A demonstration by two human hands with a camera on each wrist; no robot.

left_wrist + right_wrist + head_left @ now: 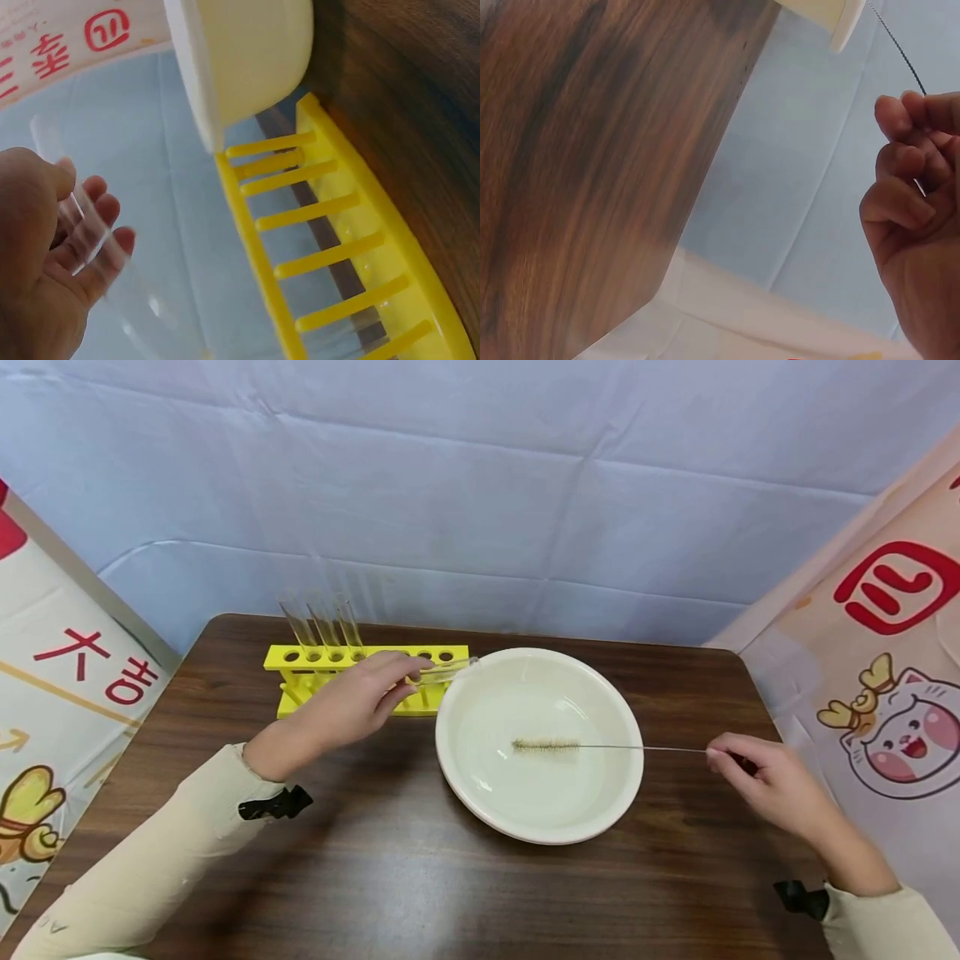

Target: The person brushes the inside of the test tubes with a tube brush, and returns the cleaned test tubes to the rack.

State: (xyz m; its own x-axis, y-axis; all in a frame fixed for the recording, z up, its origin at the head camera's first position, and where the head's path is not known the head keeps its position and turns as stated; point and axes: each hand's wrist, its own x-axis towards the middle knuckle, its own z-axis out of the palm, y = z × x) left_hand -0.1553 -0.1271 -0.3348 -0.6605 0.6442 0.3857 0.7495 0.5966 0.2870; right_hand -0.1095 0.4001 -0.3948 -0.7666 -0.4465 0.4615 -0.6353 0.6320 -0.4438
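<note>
My left hand (352,697) grips a clear glass test tube (450,672) just above the right half of a yellow test tube rack (273,657). The tube's mouth points right, close to the basin's rim. In the left wrist view, thumb and fingers pinch the tube (88,223). At the right, my right hand (772,777) pinches the wire handle of a test tube brush (546,746). Its bristled end hangs over the inside of a white basin (538,837), which seems to hold clear water. Whether the bristles touch the water, I cannot tell.
Several clear test tubes (324,625) stand in the rack's left holes. The basin sits right of the rack on a dark wooden table (397,877). Pale blue cloth (450,510) hangs behind the table, and printed sheets (900,718) flank it.
</note>
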